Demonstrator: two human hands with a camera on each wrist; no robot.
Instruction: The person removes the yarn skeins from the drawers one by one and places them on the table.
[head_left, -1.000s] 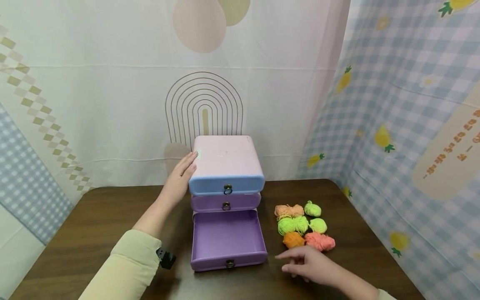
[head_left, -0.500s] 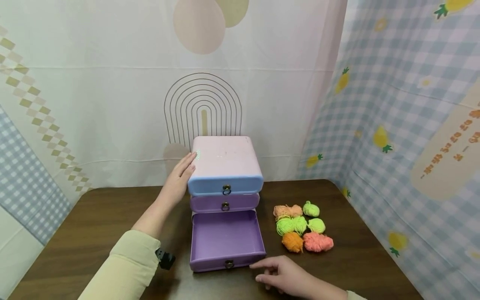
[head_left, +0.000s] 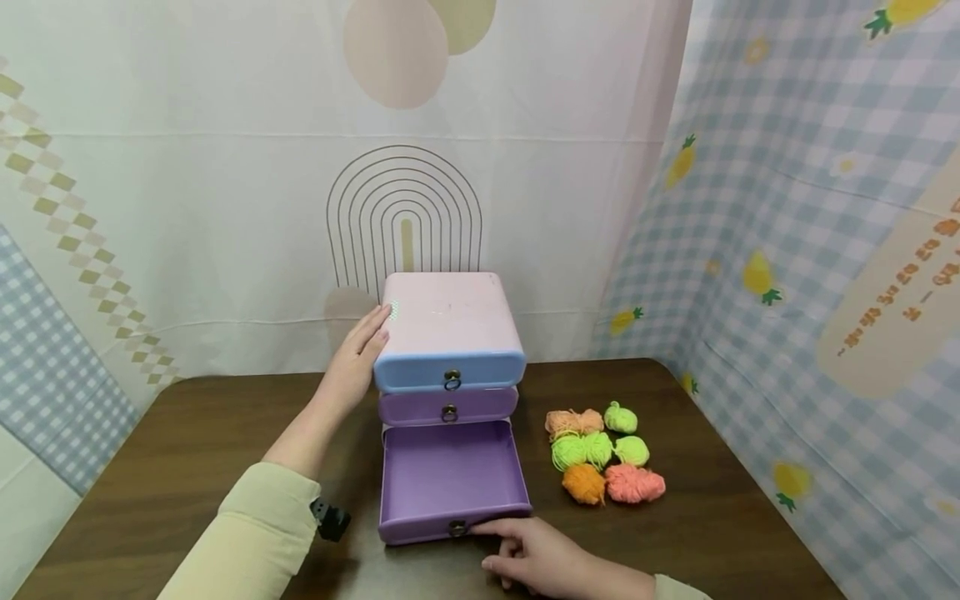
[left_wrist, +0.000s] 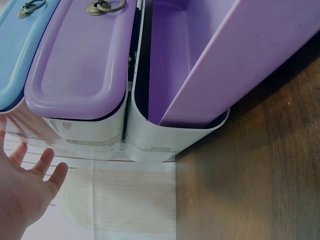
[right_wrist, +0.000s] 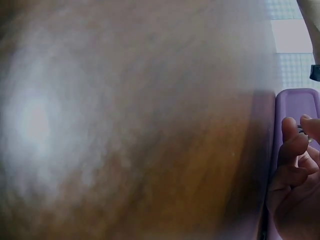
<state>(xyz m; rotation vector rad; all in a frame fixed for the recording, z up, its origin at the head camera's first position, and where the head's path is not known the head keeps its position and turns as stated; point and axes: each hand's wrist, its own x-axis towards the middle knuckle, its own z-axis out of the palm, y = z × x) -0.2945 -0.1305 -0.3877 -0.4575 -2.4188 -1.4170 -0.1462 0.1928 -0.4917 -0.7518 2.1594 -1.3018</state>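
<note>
A small chest with three drawers has a pink top, a blue top drawer and a purple middle drawer, both pushed in. The purple bottom drawer is pulled far out, with nothing inside. My left hand rests along the chest's upper left side, fingers extended; the left wrist view shows them spread. My right hand is at the bottom drawer's front, index fingertip right at the brass ring pull. Its thumb is apart from the index finger, the other fingers bent beneath.
Right of the chest, several small yarn bundles lie on the brown table: peach yarn, green yarn, orange yarn and coral yarn among them. A patterned cloth hangs behind.
My right hand has moved left from near the yarn along the drawer front to the ring pull. The left hand and drawers have stayed put.
</note>
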